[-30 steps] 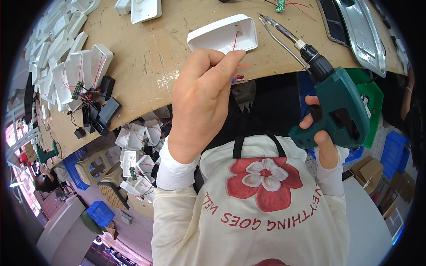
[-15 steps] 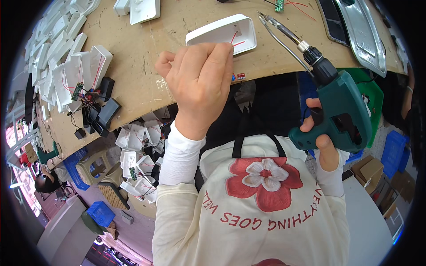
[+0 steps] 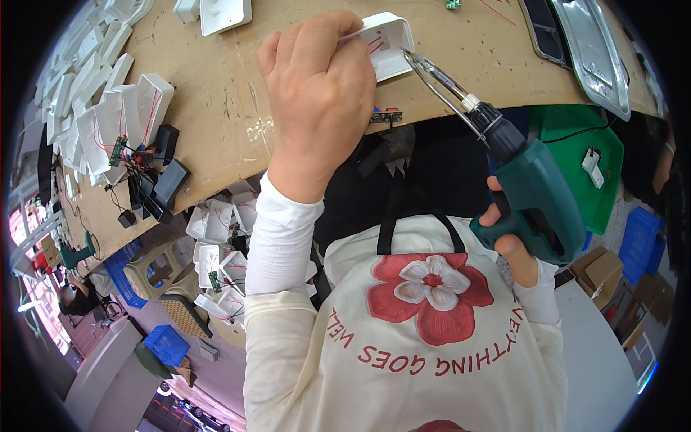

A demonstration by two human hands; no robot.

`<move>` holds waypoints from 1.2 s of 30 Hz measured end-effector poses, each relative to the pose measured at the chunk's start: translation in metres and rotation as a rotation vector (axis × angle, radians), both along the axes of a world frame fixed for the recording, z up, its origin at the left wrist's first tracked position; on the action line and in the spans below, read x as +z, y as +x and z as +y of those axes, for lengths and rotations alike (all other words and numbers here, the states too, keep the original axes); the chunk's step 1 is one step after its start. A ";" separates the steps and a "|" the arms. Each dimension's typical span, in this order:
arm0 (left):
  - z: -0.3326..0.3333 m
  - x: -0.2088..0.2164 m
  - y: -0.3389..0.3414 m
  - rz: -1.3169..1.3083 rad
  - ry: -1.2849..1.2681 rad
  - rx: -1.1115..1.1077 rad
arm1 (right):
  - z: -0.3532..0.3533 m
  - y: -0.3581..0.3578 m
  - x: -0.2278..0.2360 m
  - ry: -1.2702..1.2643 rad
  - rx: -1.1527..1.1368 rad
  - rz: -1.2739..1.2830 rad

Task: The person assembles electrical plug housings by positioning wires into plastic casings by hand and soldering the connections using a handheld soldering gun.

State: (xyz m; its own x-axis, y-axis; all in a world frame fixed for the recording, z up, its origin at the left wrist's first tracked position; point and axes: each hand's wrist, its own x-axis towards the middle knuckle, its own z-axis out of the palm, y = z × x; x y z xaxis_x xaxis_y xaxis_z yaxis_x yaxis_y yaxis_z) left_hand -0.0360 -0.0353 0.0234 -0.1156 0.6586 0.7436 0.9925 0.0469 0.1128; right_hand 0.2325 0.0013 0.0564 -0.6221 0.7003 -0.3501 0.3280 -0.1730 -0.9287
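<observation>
My left hand (image 3: 317, 93) is curled over the near left part of a white plastic case (image 3: 394, 63), gripping its rim; the fingertips are partly hidden. Short red wires (image 3: 375, 46) stick up inside the case. In my right hand (image 3: 502, 223) is a dark green soldering gun (image 3: 541, 198), its fingers wrapped round the handle. The metal tip (image 3: 410, 57) points left, close to the case's right end. Just below the case, a small circuit board (image 3: 386, 117) sits at the table's front edge.
White cases with red wires (image 3: 137, 119) and black boxes (image 3: 170, 182) lie on the table's left, before a heap of white cases (image 3: 79, 79). A metal tray (image 3: 592, 57) is at the far right, above a green bin (image 3: 576, 158). More wired cases (image 3: 216, 223) stand below the table.
My left hand has moved up and closed on the white case's rim. My right hand has brought the soldering gun left, its tip now close to the case. The circuit board shows more.
</observation>
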 end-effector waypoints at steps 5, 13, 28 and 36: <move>0.003 0.004 0.003 -0.009 -0.051 0.020 | 0.000 -0.005 -0.001 -0.094 -0.032 -0.063; 0.004 0.005 0.003 -0.035 -0.053 0.023 | 0.005 -0.006 -0.007 0.047 0.083 0.134; 0.039 -0.029 -0.007 -0.297 0.655 -0.459 | 0.006 -0.023 -0.012 0.101 0.058 0.037; 0.040 -0.023 -0.005 -0.262 0.670 -0.454 | 0.007 -0.025 -0.012 0.139 0.056 0.034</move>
